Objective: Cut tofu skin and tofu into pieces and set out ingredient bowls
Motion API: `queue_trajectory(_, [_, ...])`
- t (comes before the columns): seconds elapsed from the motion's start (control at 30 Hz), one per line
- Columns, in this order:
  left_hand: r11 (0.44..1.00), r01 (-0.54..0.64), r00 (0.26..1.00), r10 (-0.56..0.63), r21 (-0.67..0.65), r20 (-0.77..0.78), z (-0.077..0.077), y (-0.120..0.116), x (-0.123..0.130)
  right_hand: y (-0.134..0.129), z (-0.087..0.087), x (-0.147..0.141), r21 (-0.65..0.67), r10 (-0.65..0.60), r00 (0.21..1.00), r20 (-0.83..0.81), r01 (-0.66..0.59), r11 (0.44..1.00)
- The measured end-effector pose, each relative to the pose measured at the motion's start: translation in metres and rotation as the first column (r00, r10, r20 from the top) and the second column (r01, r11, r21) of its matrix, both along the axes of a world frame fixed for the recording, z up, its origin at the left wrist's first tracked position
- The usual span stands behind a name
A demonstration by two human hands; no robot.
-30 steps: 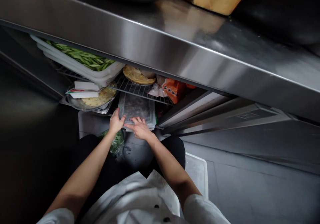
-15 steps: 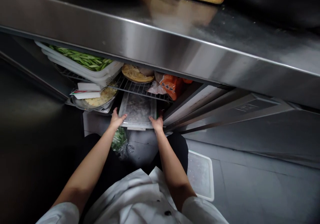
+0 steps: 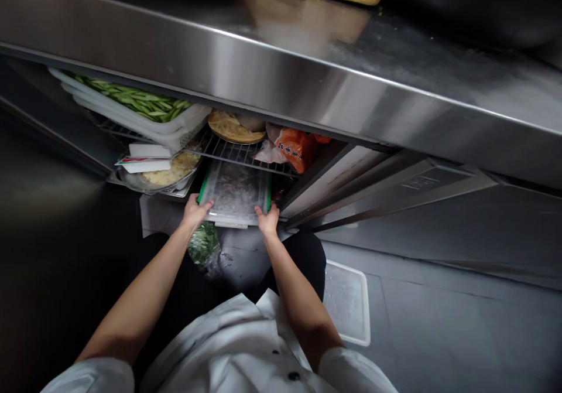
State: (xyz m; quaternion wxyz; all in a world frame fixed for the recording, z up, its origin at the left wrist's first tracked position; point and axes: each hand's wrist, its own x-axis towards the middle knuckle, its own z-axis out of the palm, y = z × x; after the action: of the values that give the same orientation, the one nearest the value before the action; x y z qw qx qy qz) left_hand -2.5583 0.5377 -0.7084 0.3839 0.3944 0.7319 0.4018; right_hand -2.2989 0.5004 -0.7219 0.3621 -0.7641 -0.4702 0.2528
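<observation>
A lidded plastic storage box [image 3: 237, 191] with green clips along its sides sits at the lower level of an under-counter fridge, its front end sticking out. My left hand [image 3: 195, 211] grips its left front corner, thumb on top. At the right front corner my right hand [image 3: 267, 217] holds it the same way, thumb on the lid. What fills the box is blurred behind the cloudy lid. Below the left hand, a clear bag of leafy greens [image 3: 203, 243] lies on the floor.
On the wire shelf [image 3: 232, 157] stand a white basket [image 3: 175, 126] of cut green vegetables, a round dish [image 3: 235, 128] and an orange packet [image 3: 296, 147]. A bowl of pale food [image 3: 169, 170] is lower left. The steel counter [image 3: 272, 59] overhangs; a flat lid [image 3: 346, 302] lies on the floor.
The box's green side clips show more plainly now, between my hands. Both hands still hold its front corners. The whole view has shifted slightly.
</observation>
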Motion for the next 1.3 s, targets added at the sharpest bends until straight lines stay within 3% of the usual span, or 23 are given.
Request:
queue_trajectory(0.17, [0.969, 0.248, 0.888, -0.231, -0.007, -0.398, 0.012, -0.018, -0.009, -0.018, 0.016, -0.001, -0.072, 0.064, 0.995, 0.078, -0.059, 0.996])
queue_trajectory(0.3, [0.944, 0.328, 0.670, -0.250, -0.024, -0.699, 0.027, -0.045, 0.016, -0.036, 0.016, 0.000, -0.094, 0.088, 0.996, -0.011, -0.089, 0.992])
queue_trajectory(0.37, [0.853, 0.522, 0.530, -0.313, 0.012, -0.789, 0.024, -0.061, 0.035, -0.047, 0.010, -0.006, -0.179, -0.010, 0.966, -0.257, -0.037, 0.983])
queue_trajectory(0.43, [0.694, 0.719, 0.412, -0.407, 0.017, -0.815, 0.014, -0.068, 0.050, -0.049, 0.005, -0.015, -0.268, -0.158, 0.831, -0.533, 0.011, 0.963])
queue_trajectory(0.5, [0.604, 0.797, 0.351, -0.450, 0.010, -0.821, 0.002, -0.060, 0.058, -0.038, 0.005, -0.025, -0.267, -0.237, 0.678, -0.695, 0.063, 0.962])
queue_trajectory(0.53, [0.595, 0.804, 0.342, -0.453, 0.007, -0.823, -0.002, -0.049, 0.059, -0.026, 0.007, -0.029, -0.238, -0.233, 0.646, -0.727, 0.081, 0.968])
queue_trajectory(0.6, [0.594, 0.805, 0.334, -0.462, -0.006, -0.821, -0.005, -0.014, 0.059, 0.002, 0.017, -0.034, -0.185, -0.186, 0.663, -0.725, 0.073, 0.980])
queue_trajectory(0.67, [0.595, 0.803, 0.323, -0.491, -0.041, -0.809, 0.000, 0.033, 0.061, 0.026, 0.030, -0.034, -0.174, -0.140, 0.709, -0.691, 0.024, 0.984])
queue_trajectory(0.73, [0.620, 0.778, 0.320, -0.528, -0.100, -0.787, 0.011, 0.086, 0.072, 0.031, 0.046, -0.026, -0.157, -0.057, 0.750, -0.658, -0.063, 0.985])
queue_trajectory(0.8, [0.695, 0.702, 0.361, -0.533, -0.153, -0.765, 0.024, 0.135, 0.092, 0.011, 0.065, -0.007, -0.065, 0.192, 0.771, -0.607, -0.289, 0.955])
queue_trajectory(0.87, [0.814, 0.566, 0.469, -0.446, -0.128, -0.762, 0.035, 0.171, 0.118, -0.035, 0.086, 0.025, 0.058, 0.494, 0.712, -0.499, -0.541, 0.839])
queue_trajectory(0.9, [0.849, 0.518, 0.513, -0.403, -0.101, -0.758, 0.039, 0.180, 0.130, -0.064, 0.095, 0.046, 0.109, 0.571, 0.687, -0.450, -0.592, 0.798])
queue_trajectory(0.93, [0.861, 0.504, 0.546, -0.381, -0.071, -0.746, 0.040, 0.182, 0.142, -0.094, 0.102, 0.071, 0.141, 0.558, 0.716, -0.420, -0.556, 0.819])
queue_trajectory(0.97, [0.848, 0.527, 0.562, -0.393, -0.051, -0.728, 0.039, 0.177, 0.151, -0.124, 0.107, 0.098, 0.154, 0.482, 0.782, -0.396, -0.460, 0.874])
queue_trajectory(1.03, [0.765, 0.643, 0.538, -0.493, -0.045, -0.684, 0.027, 0.148, 0.162, -0.179, 0.106, 0.158, 0.146, 0.189, 0.914, -0.360, -0.145, 0.979])
queue_trajectory(1.1, [0.642, 0.761, 0.483, -0.652, -0.087, -0.585, 0.003, 0.097, 0.162, -0.221, 0.092, 0.217, 0.025, -0.166, 0.935, -0.314, 0.183, 0.983])
queue_trajectory(1.13, [0.550, 0.828, 0.455, -0.774, -0.112, -0.441, -0.012, 0.068, 0.159, -0.237, 0.082, 0.244, -0.094, -0.356, 0.901, -0.247, 0.343, 0.935])
queue_trajectory(1.2, [0.445, 0.872, 0.453, -0.891, -0.203, -0.006, -0.047, 0.004, 0.154, -0.262, 0.058, 0.290, -0.271, -0.592, 0.799, -0.104, 0.550, 0.790])
queue_trajectory(1.23, [0.408, 0.866, 0.474, -0.852, -0.288, 0.221, -0.064, -0.028, 0.153, -0.270, 0.046, 0.307, -0.327, -0.652, 0.756, -0.051, 0.604, 0.727])
queue_trajectory(1.3, [0.322, 0.870, 0.453, -0.820, -0.373, 0.350, -0.096, -0.089, 0.162, -0.282, 0.020, 0.331, -0.390, -0.700, 0.714, -0.015, 0.640, 0.662])
